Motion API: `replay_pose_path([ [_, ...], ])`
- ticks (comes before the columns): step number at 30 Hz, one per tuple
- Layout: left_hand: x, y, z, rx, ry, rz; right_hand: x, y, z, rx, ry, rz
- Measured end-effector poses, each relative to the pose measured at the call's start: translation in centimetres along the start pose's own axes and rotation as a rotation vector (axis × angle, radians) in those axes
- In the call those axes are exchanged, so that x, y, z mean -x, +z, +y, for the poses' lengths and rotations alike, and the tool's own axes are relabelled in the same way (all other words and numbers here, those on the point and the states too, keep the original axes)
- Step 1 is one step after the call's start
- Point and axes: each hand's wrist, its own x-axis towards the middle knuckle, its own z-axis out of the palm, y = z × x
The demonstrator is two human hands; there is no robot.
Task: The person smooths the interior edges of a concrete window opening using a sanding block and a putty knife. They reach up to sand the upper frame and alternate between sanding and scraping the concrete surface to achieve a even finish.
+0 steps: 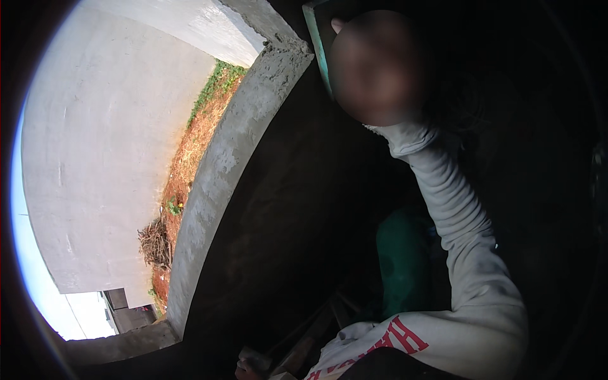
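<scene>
Teal-green edging (318,50) is standing well up and rightward from what seems the left hand (246,372), just left of the nearer, outstretched right hand (378,69); blur and darkness are hiding whether either is spread or gripping, so I cannot tell. It is showing narrow and straight, running steeply, top leaning left, beside the rough concrete frame (221,164).

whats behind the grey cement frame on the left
Beyond the grey cement frame show a pale wall, reddish ground with green plants, and a pile of dry sticks. Whatever the frame itself covers cannot be seen.
</scene>
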Motion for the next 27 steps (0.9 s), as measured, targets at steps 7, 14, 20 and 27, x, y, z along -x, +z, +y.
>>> replay_pose_path([
  [7,-1.4,-0.1,7.5,0.163,0.015,-0.075,1.3,-1.3,5.3,0.243,-0.149,0.120],
  [14,-1.1,0.0,7.4,0.159,0.220,0.040,0.1,1.2,0.6,0.010,0.021,0.006],
  [20,-0.8,0.3,8.4,0.073,0.089,0.112,1.6,-1.4,3.3,0.118,0.094,-0.065],
  [27,-1.1,3.3,9.9,0.029,0.224,0.155,0.7,-1.1,3.8,0.179,0.016,0.009],
])
